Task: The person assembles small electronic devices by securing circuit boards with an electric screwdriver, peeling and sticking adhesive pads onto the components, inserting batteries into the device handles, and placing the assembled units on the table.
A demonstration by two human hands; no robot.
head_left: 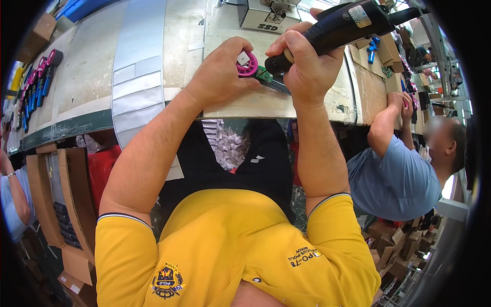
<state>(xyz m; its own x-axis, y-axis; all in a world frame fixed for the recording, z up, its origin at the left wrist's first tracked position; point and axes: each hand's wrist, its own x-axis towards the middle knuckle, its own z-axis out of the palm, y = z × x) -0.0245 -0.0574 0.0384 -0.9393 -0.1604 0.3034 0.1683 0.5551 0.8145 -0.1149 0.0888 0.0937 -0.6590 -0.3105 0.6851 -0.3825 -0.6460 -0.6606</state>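
Observation:
My left hand [219, 71] is closed around a small handheld fan with a round pink head [249, 63], held just above the workbench. A green circuit board [264, 75] shows at the neck of the fan, and a dark handle part [277, 86] extends to the right below it. My right hand [313, 66] grips a black electric screwdriver [340, 31], tilted with its nose end down at the circuit board. Whether the bit touches a screw is too small to tell.
A strip of white label sheets [137, 56] runs across the workbench [186, 77]. A metal machine [266, 18] stands at the back. Blue and pink fans [40, 84] lie far left. At right, a co-worker in blue [399, 179] handles something pink. Cardboard box [74, 199] lower left.

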